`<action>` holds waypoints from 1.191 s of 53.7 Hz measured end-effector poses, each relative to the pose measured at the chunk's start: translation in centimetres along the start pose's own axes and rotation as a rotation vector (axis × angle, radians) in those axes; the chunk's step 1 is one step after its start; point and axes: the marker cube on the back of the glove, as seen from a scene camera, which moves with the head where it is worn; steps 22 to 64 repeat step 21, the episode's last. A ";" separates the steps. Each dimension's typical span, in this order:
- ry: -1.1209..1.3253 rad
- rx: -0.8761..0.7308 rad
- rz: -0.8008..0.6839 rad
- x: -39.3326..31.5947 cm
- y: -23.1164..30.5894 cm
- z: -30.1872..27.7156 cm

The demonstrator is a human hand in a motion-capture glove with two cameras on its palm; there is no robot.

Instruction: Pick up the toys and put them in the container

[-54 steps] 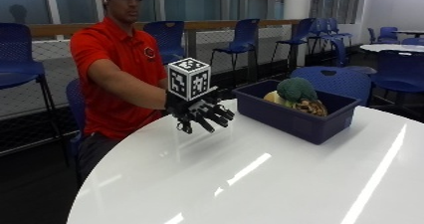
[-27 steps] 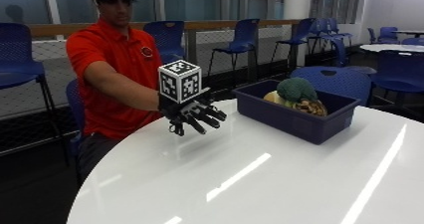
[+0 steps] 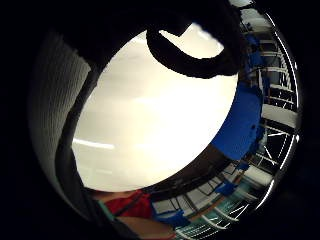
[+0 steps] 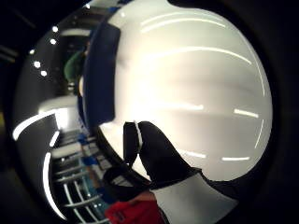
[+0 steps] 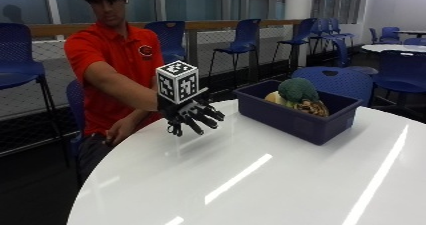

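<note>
My gloved right hand (image 5: 193, 116) hovers above the white round table (image 5: 266, 185), left of the dark blue container (image 5: 303, 119). Its fingers are spread and relaxed, holding nothing. Inside the container lie plush toys: a green one (image 5: 297, 90) on top of a tan and brown one (image 5: 313, 107). In the thumb side palm view the container (image 4: 103, 74) shows as a blue wall beside the bare tabletop, with the green toy (image 4: 74, 63) behind it. A gloved finger (image 4: 159, 154) crosses that view. The little finger side palm view shows only bare tabletop (image 3: 150, 115).
The person sits at the table's far left edge, the bare hand (image 5: 120, 130) low by the rim. Blue chairs (image 5: 239, 40) stand behind, one (image 5: 336, 80) right behind the container. The table surface before the hand is bare.
My right hand has drawn back to the left, away from the container, staying empty with fingers spread. The toys and container have not moved.
</note>
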 end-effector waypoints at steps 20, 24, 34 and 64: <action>0.031 0.005 -0.024 -0.8 0.6 0.4; 0.031 0.006 -0.025 -0.8 0.6 0.3; 0.031 0.006 -0.025 -0.8 0.6 0.3; 0.031 0.006 -0.025 -0.8 0.6 0.3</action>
